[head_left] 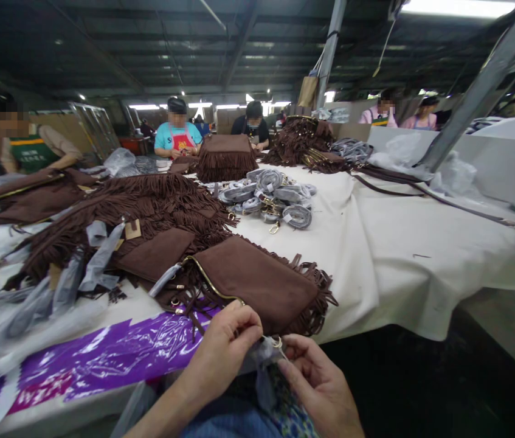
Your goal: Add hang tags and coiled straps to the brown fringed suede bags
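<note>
Just off the table's front edge, a small gold ring [277, 342] with a wrinkled clear plastic wrap [264, 374] hangs between my two hands. My left hand [225, 347] is closed in a pinch at its left side; what lies between the fingertips is hidden. From the right, my right hand [314, 380] is closed on the plastic-wrapped piece beside the ring. Right behind my fingers lies a brown fringed bag [257, 280], flat on the table, its gold zipper [207, 277] facing left. The bag's near edge meets my left fingertips.
More brown fringed bags [148, 207] are heaped at left. Several plastic-wrapped straps [270, 194] with gold clips lie mid-table. A purple plastic sheet [138, 347] covers the front left edge. Co-workers [177, 131] sit across the table. A slanted metal post [476, 91] stands at right.
</note>
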`<state>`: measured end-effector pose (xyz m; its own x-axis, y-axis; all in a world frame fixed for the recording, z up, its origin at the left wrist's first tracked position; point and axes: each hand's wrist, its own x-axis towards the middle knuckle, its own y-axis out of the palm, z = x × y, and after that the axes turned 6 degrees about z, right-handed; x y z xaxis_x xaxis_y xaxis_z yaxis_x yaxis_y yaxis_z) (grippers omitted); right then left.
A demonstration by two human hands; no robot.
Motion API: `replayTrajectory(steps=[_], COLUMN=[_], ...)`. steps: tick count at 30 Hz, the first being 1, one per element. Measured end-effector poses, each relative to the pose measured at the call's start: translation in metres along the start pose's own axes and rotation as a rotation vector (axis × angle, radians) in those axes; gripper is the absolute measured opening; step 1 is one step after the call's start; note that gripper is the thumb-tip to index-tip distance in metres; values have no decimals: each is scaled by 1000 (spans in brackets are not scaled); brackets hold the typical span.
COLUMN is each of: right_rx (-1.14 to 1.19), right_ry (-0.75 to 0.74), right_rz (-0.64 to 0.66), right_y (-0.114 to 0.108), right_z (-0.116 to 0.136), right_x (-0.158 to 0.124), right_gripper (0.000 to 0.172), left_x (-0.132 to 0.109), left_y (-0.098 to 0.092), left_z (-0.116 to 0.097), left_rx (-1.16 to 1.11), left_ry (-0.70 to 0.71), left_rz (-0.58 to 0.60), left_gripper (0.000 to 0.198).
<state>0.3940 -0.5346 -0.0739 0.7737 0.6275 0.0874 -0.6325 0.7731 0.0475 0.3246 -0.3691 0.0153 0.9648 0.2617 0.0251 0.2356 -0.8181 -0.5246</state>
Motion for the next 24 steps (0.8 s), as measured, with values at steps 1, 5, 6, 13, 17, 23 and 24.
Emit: replayTrajectory(steps=[1, 5, 6, 13, 17, 23, 24], right_rx=[-12, -149, -189, -332, -264, -195, -144], right_ry=[1, -37, -72, -265, -237, -252, -222], right_rz=[-33, -56, -49, -69, -18, 46, 49], right_y=[-1, -2, -1, 1, -1, -2, -2], right_z=[2, 18, 22, 35, 38, 47, 45], right_x=[-2, -4, -2, 16, 19, 27, 28], right_gripper=[42, 35, 31, 20, 21, 24, 26], left_x=[-3, -11, -11, 17, 25, 30, 30], left_y=[-5, -13, -13, 4, 5, 6, 7], left_z=[-3, -20, -24, -17, -15, -27, -28], left_rx=[79, 268, 246, 259, 133, -123, -154], left_ry=[-2, 57, 116, 368, 288, 267, 258], left_rz=[15, 9, 6, -85, -65, 3, 7], left_gripper=[18, 23, 24, 19, 20, 20, 19])
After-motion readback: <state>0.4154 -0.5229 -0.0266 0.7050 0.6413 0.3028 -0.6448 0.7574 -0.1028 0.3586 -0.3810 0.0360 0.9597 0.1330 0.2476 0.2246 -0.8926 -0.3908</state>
